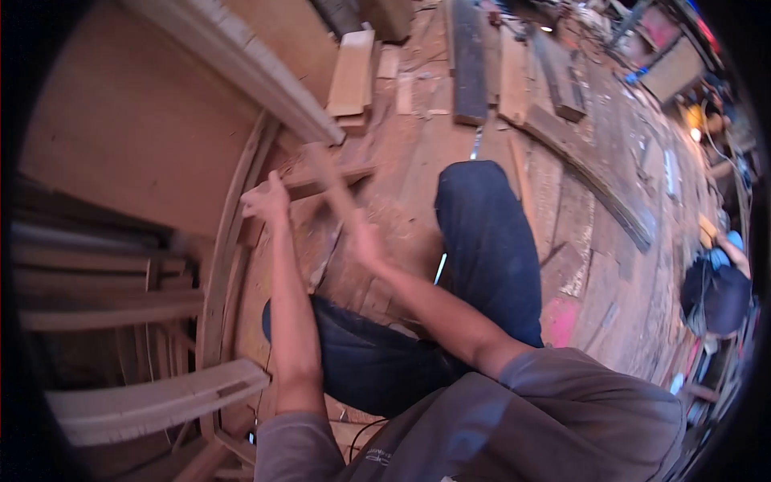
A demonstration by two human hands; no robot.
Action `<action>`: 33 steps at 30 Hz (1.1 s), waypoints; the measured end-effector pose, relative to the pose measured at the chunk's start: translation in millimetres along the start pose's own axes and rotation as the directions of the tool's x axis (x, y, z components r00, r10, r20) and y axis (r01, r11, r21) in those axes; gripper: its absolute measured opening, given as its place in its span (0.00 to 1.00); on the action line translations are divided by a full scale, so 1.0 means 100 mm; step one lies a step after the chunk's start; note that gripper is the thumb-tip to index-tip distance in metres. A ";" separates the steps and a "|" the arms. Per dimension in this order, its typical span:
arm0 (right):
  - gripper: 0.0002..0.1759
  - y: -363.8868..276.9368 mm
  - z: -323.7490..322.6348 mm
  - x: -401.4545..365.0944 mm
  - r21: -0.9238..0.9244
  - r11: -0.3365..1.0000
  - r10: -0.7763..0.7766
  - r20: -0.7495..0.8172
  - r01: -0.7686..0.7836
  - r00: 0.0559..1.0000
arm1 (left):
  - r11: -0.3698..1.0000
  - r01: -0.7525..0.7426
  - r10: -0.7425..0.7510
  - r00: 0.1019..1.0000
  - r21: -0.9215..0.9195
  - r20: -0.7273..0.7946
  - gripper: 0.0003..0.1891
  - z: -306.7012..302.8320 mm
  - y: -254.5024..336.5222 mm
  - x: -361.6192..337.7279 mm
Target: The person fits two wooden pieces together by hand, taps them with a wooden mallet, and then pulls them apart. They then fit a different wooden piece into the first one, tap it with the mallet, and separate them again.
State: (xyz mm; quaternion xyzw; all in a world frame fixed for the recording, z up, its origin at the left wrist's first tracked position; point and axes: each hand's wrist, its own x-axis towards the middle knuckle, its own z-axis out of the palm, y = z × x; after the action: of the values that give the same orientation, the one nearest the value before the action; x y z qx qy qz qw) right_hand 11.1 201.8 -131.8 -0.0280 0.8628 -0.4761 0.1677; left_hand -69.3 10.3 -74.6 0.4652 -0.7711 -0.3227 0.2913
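My left hand [269, 199] is closed at the edge of an upright wooden frame [223, 265], its fingers bent; whatever is in them is too small or hidden to make out. A short wooden piece [341, 174] runs rightward from beside that hand. My right hand [369, 245] is wrapped round the lower end of a wooden-handled tool [331, 178], smeared by motion. The handle slants up and left, crossing in front of the short piece. Its far end is too blurred to tell the kind, though it resembles a hammer.
A large wooden panel [136, 104] and a long beam [249, 68] stand at upper left. Slatted framework [112, 309] fills the lower left. Boards [349, 76], a dark plank [468, 64] and a long timber [590, 173] lie on the plank floor. Another person [715, 293] sits at far right.
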 end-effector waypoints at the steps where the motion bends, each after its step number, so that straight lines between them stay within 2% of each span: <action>1: 0.20 0.13 -0.02 0.02 0.126 0.990 0.077 -0.059 -0.069 0.995 | 1.000 0.025 -0.024 0.998 -0.018 0.050 0.38 -0.12 0.11 -0.09; 4: 0.22 0.24 0.08 0.14 0.039 0.971 0.238 -0.205 -0.235 0.949 | 0.996 0.047 -0.040 0.995 -0.082 0.087 0.37 -0.19 0.10 -0.11; 7: 0.23 -0.10 0.05 0.10 -0.054 0.998 -0.017 0.010 0.017 1.000 | 0.995 0.064 -0.058 0.995 -0.079 0.076 0.37 -0.16 0.13 -0.07; 10: 0.24 -0.22 -0.04 -0.04 -0.051 0.992 -0.117 0.054 0.120 0.992 | 0.992 0.096 -0.091 0.994 -0.087 0.058 0.38 -0.13 0.01 -0.01; 11: 0.25 -0.08 -0.05 0.02 -0.110 0.994 0.019 0.046 -0.014 0.999 | 0.989 0.110 -0.104 0.993 -0.102 0.063 0.38 -0.12 -0.04 0.00; 12: 0.26 0.12 0.00 0.10 -0.096 0.990 0.104 -0.027 -0.106 0.994 | 0.986 0.121 -0.113 0.991 -0.118 0.066 0.38 -0.14 -0.05 0.02; 13: 0.26 0.36 0.08 0.19 -0.074 0.978 0.186 -0.099 -0.194 0.978 | 0.989 0.063 -0.060 0.998 -0.134 0.025 0.39 -0.11 -0.12 0.03; 14: 0.27 0.47 0.13 0.26 -0.045 0.960 0.265 -0.168 -0.276 0.949 | 0.993 0.038 -0.032 0.998 -0.111 0.051 0.38 -0.12 -0.10 0.02; 15: 0.29 0.36 0.09 0.25 -0.044 0.945 0.315 -0.134 -0.323 0.940 | 0.996 0.009 -0.002 0.997 -0.087 0.079 0.38 -0.13 -0.06 0.00; 16: 0.30 0.23 0.07 0.21 -0.034 0.963 0.264 -0.078 -0.268 0.961 | 0.998 -0.021 0.027 0.994 -0.060 0.110 0.37 -0.14 -0.05 0.01; 18: 0.31 0.02 0.03 0.08 -0.021 0.987 0.160 0.041 -0.159 0.986 | 0.997 -0.043 0.049 0.996 -0.070 0.074 0.36 -0.08 -0.04 0.08; 21: 0.31 -0.12 0.01 -0.01 -0.099 0.995 -0.004 0.061 0.010 0.998 | 0.992 -0.020 0.030 0.997 -0.123 0.077 0.34 -0.07 -0.02 0.05; 24: 0.29 0.22 -0.05 0.10 -0.089 0.967 0.234 -0.047 -0.237 0.971 | 0.992 -0.043 0.056 0.993 -0.116 0.107 0.34 -0.13 0.01 -0.02; 25: 0.29 0.27 -0.09 0.19 -0.036 0.943 0.330 0.014 -0.330 0.944 | 0.992 -0.051 0.064 0.991 -0.114 0.114 0.34 -0.15 0.01 -0.03; 28: 0.26 0.04 -0.13 0.11 0.008 0.962 0.273 -0.060 -0.273 0.960 | 0.989 -0.123 0.131 0.987 -0.082 0.098 0.35 -0.07 0.00 -0.03; 29: 0.26 -0.12 -0.17 0.07 -0.014 0.990 0.141 -0.016 -0.141 0.990 | 0.987 -0.128 0.137 0.986 -0.092 0.092 0.35 -0.03 0.02 0.01; 31: 0.25 -0.48 -0.30 -0.10 -0.052 0.992 -0.110 0.102 0.116 0.989 | 0.989 -0.114 0.123 0.989 -0.098 0.086 0.35 -0.02 0.05 0.01; 33: 0.24 -0.35 -0.19 -0.06 -0.073 0.987 -0.142 0.046 0.145 0.989 | 0.991 -0.080 0.090 0.992 -0.111 0.093 0.35 -0.05 0.05 -0.05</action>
State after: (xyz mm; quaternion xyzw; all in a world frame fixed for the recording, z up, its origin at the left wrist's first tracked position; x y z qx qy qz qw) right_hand 6.6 199.4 -92.0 -0.1060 0.8725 -0.4530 0.1493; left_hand -66.9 15.5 -68.3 0.3992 -0.7852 -0.3734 0.2911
